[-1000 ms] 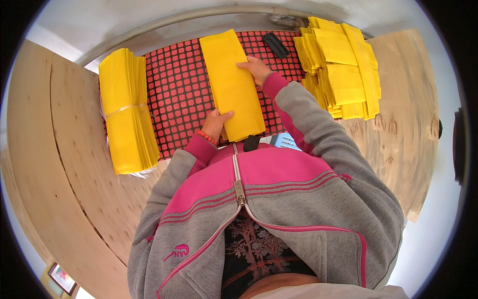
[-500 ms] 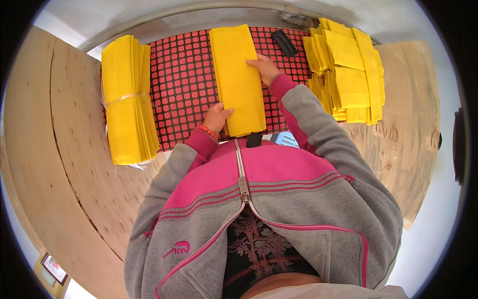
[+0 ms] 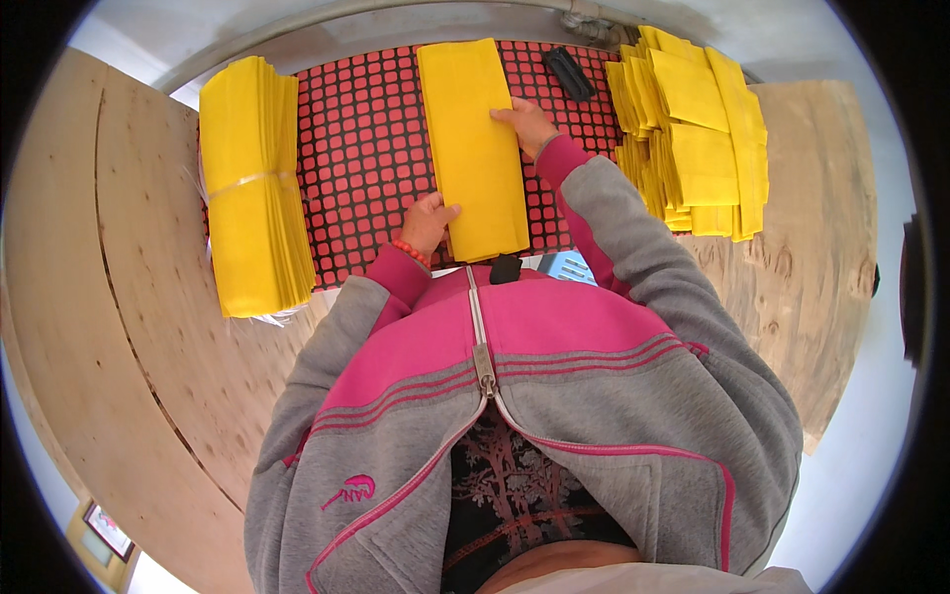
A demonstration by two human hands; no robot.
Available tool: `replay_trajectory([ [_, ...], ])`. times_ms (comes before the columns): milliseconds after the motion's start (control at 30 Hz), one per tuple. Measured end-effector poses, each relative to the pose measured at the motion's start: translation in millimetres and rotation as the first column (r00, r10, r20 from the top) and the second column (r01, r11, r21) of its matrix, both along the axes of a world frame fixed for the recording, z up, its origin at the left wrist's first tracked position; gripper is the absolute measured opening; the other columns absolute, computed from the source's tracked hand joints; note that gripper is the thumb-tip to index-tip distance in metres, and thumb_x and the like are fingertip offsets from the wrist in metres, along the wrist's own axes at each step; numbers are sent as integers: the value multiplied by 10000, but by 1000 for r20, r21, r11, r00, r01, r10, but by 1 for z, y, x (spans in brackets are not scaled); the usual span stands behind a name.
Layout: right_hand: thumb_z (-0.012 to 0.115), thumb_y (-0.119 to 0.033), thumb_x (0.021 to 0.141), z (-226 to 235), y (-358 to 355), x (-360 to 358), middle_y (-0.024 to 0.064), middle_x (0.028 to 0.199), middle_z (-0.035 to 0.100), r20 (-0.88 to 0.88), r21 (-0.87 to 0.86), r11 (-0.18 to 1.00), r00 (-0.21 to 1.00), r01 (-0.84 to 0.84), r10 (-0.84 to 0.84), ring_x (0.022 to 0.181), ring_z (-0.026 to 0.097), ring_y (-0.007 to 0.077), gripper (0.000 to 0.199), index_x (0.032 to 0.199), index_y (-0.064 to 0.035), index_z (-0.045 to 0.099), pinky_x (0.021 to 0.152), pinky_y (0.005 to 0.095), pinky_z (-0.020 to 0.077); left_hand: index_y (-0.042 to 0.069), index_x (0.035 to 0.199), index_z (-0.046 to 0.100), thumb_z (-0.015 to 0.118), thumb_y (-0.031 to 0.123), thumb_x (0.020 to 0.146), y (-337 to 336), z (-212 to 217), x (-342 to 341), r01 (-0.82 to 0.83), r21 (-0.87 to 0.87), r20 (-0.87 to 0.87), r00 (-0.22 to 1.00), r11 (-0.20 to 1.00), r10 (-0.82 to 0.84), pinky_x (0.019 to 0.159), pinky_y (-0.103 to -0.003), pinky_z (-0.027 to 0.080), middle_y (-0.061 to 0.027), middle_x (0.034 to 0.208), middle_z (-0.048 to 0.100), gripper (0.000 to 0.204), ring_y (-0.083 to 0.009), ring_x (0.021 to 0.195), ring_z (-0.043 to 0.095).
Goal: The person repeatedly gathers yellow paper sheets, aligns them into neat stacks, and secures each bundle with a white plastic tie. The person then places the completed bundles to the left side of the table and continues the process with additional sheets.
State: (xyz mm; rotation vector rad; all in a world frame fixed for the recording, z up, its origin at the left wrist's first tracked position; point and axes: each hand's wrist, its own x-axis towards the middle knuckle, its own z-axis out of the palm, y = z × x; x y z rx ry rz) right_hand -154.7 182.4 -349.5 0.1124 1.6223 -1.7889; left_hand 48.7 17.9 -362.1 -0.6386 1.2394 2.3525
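A long flat yellow folded sheet (image 3: pixel 474 158), cloth-like or papery, lies in front of me on a red-and-black checked cloth (image 3: pixel 356 148). My left hand (image 3: pixel 427 224) pinches its left edge near the lower corner, thumb on top and fingers partly underneath. Higher up on the opposite side, my right hand (image 3: pixel 527 125) grips the right edge the same way, with its thumb laid over the surface. The fingers beneath the sheet are hidden.
Left of the cloth's middle stands a tied bundle of yellow folded sheets (image 3: pixel 255 198). At the right is a looser pile of yellow pieces (image 3: pixel 698 139). A small black object (image 3: pixel 569 74) lies near the far edge. Wooden boards (image 3: pixel 792 238) flank both sides.
The cloth and everything on it sit slightly higher in the picture. Both hands keep their hold on the yellow sheet, with hardly any shift along its edges.
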Motion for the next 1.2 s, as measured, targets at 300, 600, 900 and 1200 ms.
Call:
replay_trajectory([
  [300,581,-121,934,-3,-3,-6,127,1096,648,-51,76,997,998,-22,26,957,640,204,285,1173,32,553,828,331,529,14,1182,555,538,129,952,-1,14,1,17,-74,49,999,997,-13,829,-293,523,-58,1076,641,258,-159,965,636],
  [600,584,-127,935,-30,1,-4,139,1118,639,-93,76,997,996,11,-4,964,638,217,313,1189,52,540,836,340,532,67,1048,599,560,211,954,-16,8,13,-111,-175,169,975,978,141,737,-241,518,-56,979,673,176,-121,832,654],
  [900,617,-91,894,-34,-6,-6,133,966,684,-8,1,996,996,90,-90,828,667,242,224,1093,13,612,731,377,548,10,1032,622,580,170,931,-20,-4,27,-108,-486,8,992,867,128,697,-237,504,-64,918,684,193,-121,795,654],
  [1200,587,-58,901,-31,-7,-4,132,938,680,75,-27,990,988,137,-135,785,665,253,175,1061,7,611,687,392,552,-4,991,669,616,179,880,-11,-9,29,-45,-599,-80,997,800,-4,598,-247,483,-59,835,695,221,-104,690,621],
])
